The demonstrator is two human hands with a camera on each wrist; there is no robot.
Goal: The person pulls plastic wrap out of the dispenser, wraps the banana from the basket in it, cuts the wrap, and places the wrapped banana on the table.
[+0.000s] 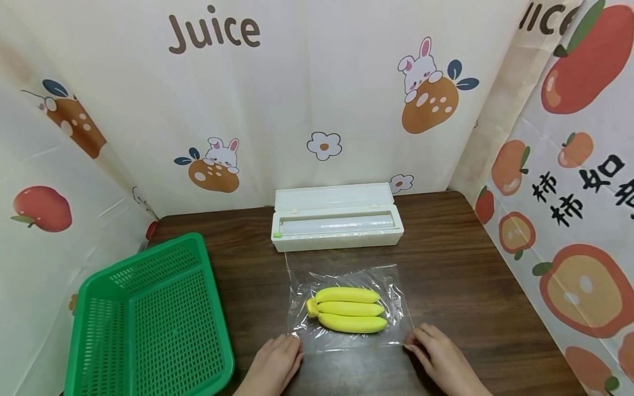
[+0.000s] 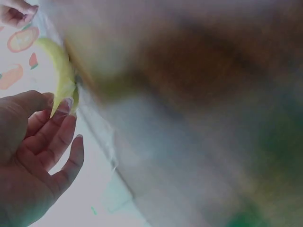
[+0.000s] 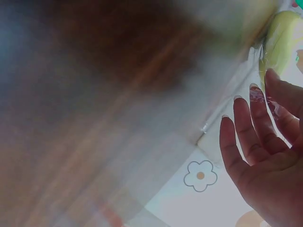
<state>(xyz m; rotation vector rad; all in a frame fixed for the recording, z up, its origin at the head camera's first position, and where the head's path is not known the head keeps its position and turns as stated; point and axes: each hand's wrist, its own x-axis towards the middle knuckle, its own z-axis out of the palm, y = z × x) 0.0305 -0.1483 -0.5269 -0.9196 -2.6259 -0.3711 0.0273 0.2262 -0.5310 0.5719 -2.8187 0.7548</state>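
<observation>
A bunch of yellow bananas (image 1: 349,311) lies on a sheet of clear plastic wrap (image 1: 342,347), stem end to the left. At the sheet's near left corner my left hand (image 1: 277,360) pinches the film between thumb and fingertips; the left wrist view shows this hand (image 2: 40,146) with the bananas (image 2: 61,71) beyond it. The near right corner is pinched by my right hand (image 1: 441,355). In the right wrist view, film crosses the fingers of that hand (image 3: 265,142), and its other fingers are loosely extended. A strand of film runs back toward the dispenser.
Behind the wrap stands a white film dispenser box (image 1: 339,240), lid raised, with a roll (image 1: 339,224) inside and a small green piece at its left. A green plastic basket (image 1: 218,324) sits at the left. Printed curtains (image 1: 297,82) enclose the brown table (image 1: 470,286).
</observation>
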